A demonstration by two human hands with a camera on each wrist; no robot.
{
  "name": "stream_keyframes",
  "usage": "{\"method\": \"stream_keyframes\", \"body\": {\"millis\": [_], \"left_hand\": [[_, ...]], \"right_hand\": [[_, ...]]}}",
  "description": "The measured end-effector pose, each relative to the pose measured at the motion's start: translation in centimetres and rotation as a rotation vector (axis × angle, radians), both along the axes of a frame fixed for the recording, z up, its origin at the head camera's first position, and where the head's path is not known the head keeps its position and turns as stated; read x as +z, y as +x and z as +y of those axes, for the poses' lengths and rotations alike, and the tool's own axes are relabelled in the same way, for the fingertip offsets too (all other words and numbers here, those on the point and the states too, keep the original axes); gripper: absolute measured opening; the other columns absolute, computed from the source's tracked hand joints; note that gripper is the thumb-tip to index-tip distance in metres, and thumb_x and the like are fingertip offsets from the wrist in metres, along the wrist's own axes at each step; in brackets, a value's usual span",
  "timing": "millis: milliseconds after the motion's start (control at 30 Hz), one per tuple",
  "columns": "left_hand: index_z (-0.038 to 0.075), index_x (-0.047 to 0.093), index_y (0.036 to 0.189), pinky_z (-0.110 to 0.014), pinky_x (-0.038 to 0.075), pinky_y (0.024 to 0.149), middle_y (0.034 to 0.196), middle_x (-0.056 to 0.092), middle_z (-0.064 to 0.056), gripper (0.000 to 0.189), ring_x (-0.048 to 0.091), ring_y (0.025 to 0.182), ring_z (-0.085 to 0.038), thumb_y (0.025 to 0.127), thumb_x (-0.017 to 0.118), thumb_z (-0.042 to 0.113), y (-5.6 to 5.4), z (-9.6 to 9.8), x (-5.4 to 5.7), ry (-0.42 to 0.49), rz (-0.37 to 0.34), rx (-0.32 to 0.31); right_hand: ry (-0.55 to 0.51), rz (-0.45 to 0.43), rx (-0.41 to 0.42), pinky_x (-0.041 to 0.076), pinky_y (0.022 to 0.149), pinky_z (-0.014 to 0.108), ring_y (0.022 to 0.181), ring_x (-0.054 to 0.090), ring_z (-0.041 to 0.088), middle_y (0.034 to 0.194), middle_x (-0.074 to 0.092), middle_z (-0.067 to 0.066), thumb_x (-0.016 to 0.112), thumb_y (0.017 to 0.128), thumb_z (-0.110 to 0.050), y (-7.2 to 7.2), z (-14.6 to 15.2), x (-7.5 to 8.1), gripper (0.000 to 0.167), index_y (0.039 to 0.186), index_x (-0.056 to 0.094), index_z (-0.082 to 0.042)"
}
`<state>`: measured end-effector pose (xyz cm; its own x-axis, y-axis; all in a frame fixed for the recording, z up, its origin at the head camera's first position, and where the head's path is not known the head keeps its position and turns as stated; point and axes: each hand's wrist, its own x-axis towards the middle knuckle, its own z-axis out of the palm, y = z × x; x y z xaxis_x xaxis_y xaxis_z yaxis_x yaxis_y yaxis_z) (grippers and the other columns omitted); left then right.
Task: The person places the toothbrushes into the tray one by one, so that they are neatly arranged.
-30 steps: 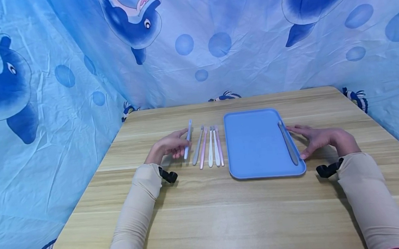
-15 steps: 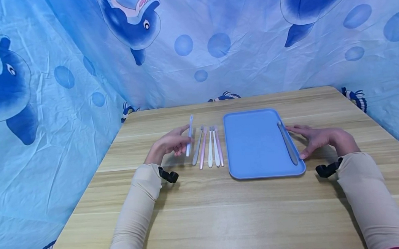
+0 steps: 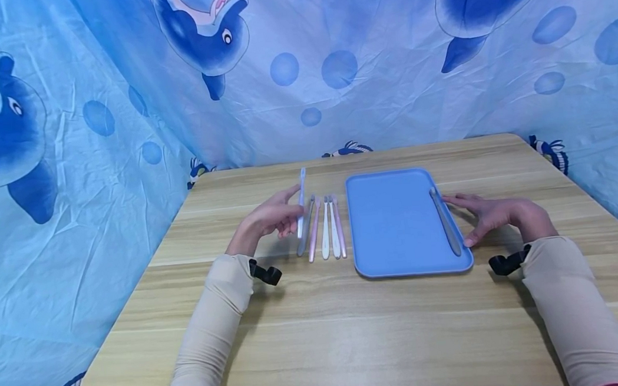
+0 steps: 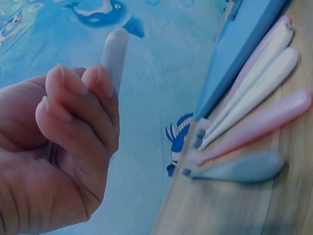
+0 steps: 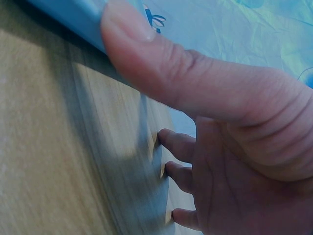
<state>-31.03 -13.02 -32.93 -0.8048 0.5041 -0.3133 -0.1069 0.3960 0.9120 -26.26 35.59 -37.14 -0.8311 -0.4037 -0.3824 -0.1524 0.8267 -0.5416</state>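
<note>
The left hand (image 3: pixel 274 216) is pinching a pale blue-white toothbrush (image 3: pixel 302 193) between thumb and fingers, holding it off the surface (image 3: pixel 392 329); its head is pointing toward the far edge. Just right of this hand, five toothbrushes are lying in a fanned row, heads toward the far edge: from left to right a gray one (image 3: pixel 304 243), a pink one (image 3: pixel 314 231), two white ones (image 3: pixel 325 233) and a second pink one (image 3: pixel 340 229). Right of the row, a blue rectangular tray (image 3: pixel 396 223) is resting on the surface, with a dark gray toothbrush (image 3: pixel 446 223) lying along its right side. The right hand (image 3: pixel 498 212) is spreading its fingers, its thumb touching the tray's right edge. A dolphin-printed curtain (image 3: pixel 302 81) is hanging behind.
</note>
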Motion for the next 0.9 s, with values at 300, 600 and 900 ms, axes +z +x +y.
{"method": "stream_keyframes", "body": {"millis": [300,600,900], "left_hand": [[0.026,0.001,0.163,-0.022,0.041,0.034,0.05,0.057,-0.002,0.081,0.049,0.036,-0.01,0.102,0.051,0.01,0.5,0.9,0.6,0.036,-0.009,0.03],[0.024,-0.002,0.163,-0.022,0.041,0.032,0.048,0.056,-0.001,0.084,0.049,0.034,-0.01,0.101,0.052,0.01,1.4,1.7,1.3,0.072,0.001,0.02],[0.026,-0.001,0.163,-0.022,0.042,0.033,0.051,0.056,-0.002,0.084,0.049,0.035,-0.011,0.101,0.054,0.014,2.1,2.5,1.8,0.056,0.012,0.019]], "right_hand": [[-0.02,0.006,-0.005,0.008,0.104,0.088,0.143,-0.006,0.066,0.16,-0.007,0.037,0.089,0.071,-0.041,0.1,0.1,-0.1,0.124,0.162,0.008,-0.018],[0.004,0.0,-0.006,0.008,0.106,0.088,0.143,-0.006,0.066,0.161,-0.006,0.036,0.089,0.07,-0.041,0.0,-0.2,0.0,0.125,0.162,0.009,-0.015],[-0.002,0.001,-0.001,0.009,0.105,0.088,0.143,-0.005,0.066,0.161,-0.006,0.036,0.089,0.071,-0.041,0.0,0.0,-0.1,0.124,0.162,0.01,-0.016]]}}
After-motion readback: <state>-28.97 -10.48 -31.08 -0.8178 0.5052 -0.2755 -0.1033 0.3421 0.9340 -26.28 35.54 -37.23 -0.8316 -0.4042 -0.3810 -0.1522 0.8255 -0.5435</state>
